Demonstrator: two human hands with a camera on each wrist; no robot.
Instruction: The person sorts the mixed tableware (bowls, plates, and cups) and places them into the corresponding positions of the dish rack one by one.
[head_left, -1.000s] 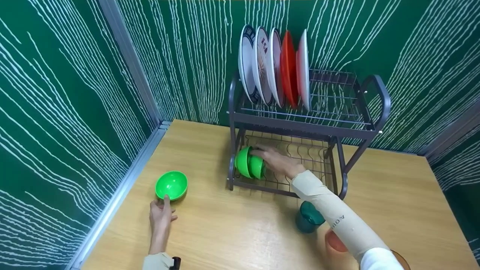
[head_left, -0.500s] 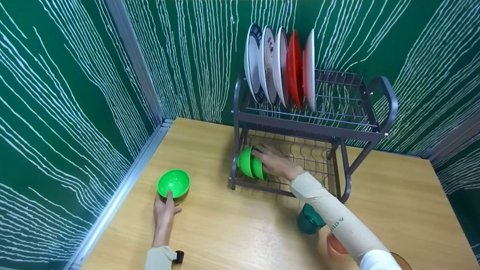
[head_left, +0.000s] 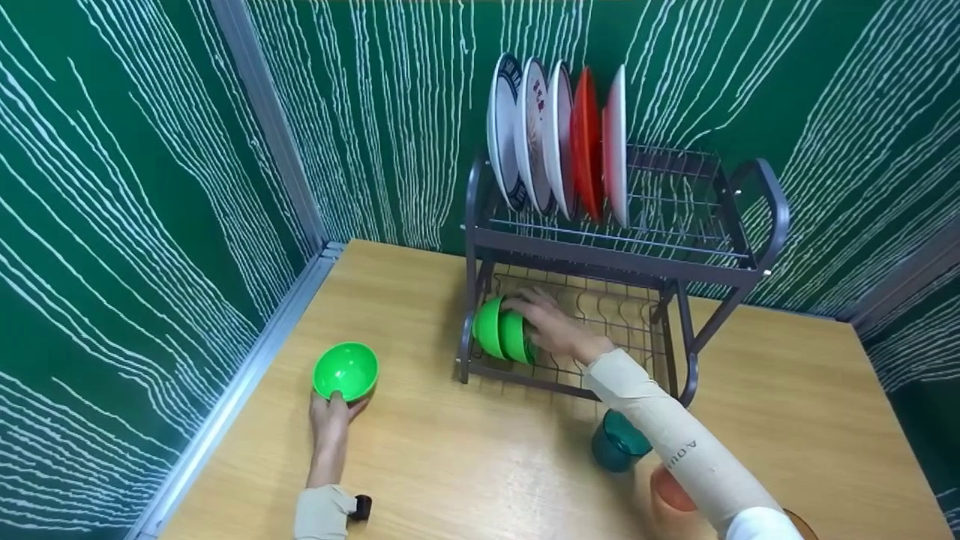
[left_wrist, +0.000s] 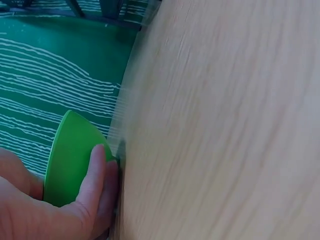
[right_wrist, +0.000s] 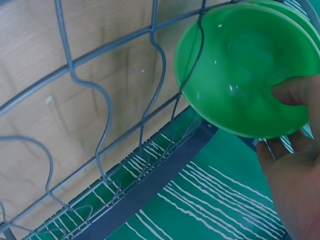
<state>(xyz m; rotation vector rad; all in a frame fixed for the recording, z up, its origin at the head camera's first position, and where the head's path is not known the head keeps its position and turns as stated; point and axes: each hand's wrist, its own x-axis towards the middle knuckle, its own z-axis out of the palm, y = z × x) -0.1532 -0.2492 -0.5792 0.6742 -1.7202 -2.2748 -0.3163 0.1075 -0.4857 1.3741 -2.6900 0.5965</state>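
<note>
A green bowl (head_left: 345, 367) sits upright on the table at the left. My left hand (head_left: 330, 427) grips its near side, thumb at the rim; in the left wrist view its fingers lie along the outside of the bowl (left_wrist: 72, 157). Two more green bowls stand on edge side by side at the left end of the rack's lower tier. My right hand (head_left: 551, 322) holds the right one of them (head_left: 517, 341), thumb inside and other fingers behind the rim, as the right wrist view shows. The left one (head_left: 486, 330) stands close against its back.
A two-tier dark dish rack (head_left: 615, 251) stands at the back, with several plates (head_left: 532, 142) upright on its upper tier. A teal cup (head_left: 619, 442) and an orange cup (head_left: 671, 487) stand under the right forearm. Green walls (head_left: 382, 112) border the table.
My left thumb has drawn back toward the bowl's rim, and the fingers have come up round its right side. My right hand stays at the racked bowl; the head view shifts slightly.
</note>
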